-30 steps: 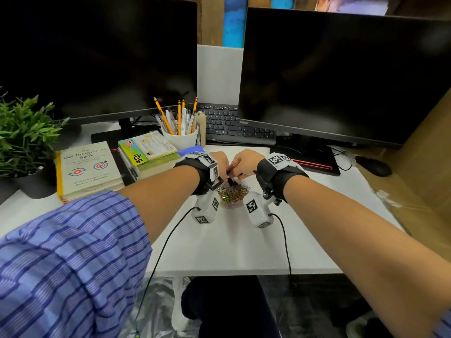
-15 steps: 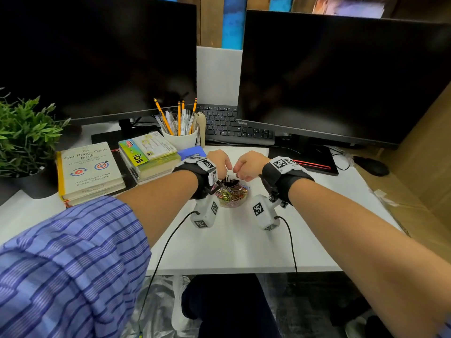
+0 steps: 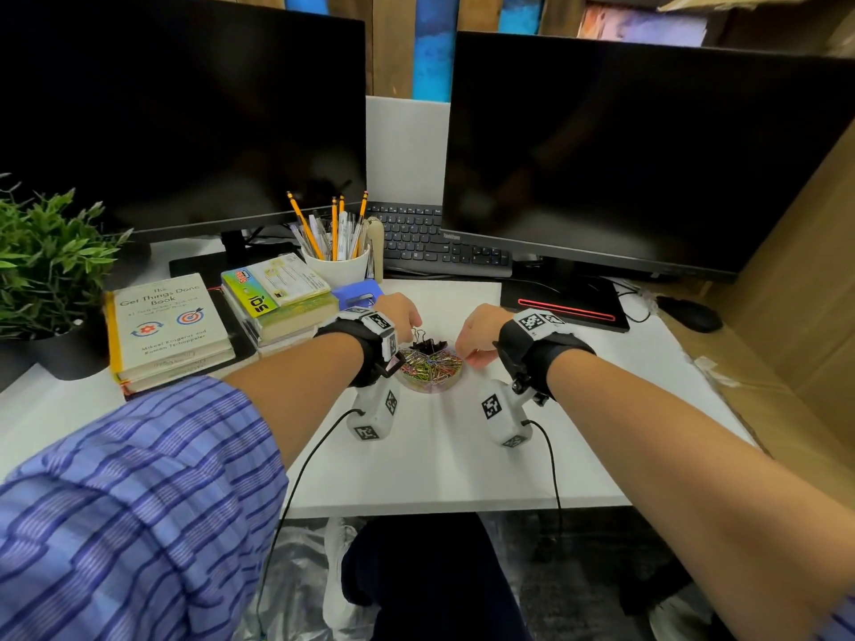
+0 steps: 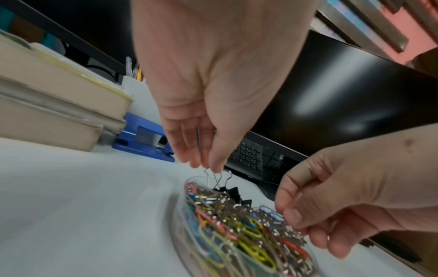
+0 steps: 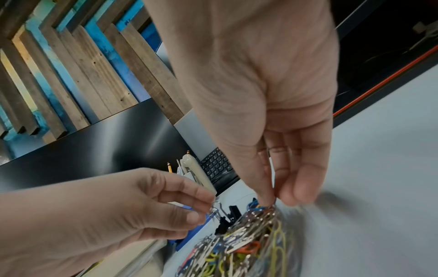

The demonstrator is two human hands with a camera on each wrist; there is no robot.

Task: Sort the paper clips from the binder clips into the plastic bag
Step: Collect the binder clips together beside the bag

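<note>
1. Two hands work over a clear dish (image 3: 430, 385) of mixed clips on the white bench (image 3: 444, 455).
2. Left hand (image 3: 401, 313) pinches a binder clip's (image 4: 217, 180) wire handles at the dish's far edge.
3. Right hand (image 3: 481, 333) pinches coloured paper clips (image 5: 259, 207) from the pile.

I pulled my hands apart; left hand (image 4: 208, 116) lifted a binder clip (image 4: 219, 180), right hand (image 5: 272, 120) pinched paper clips (image 5: 260, 208).
</note>
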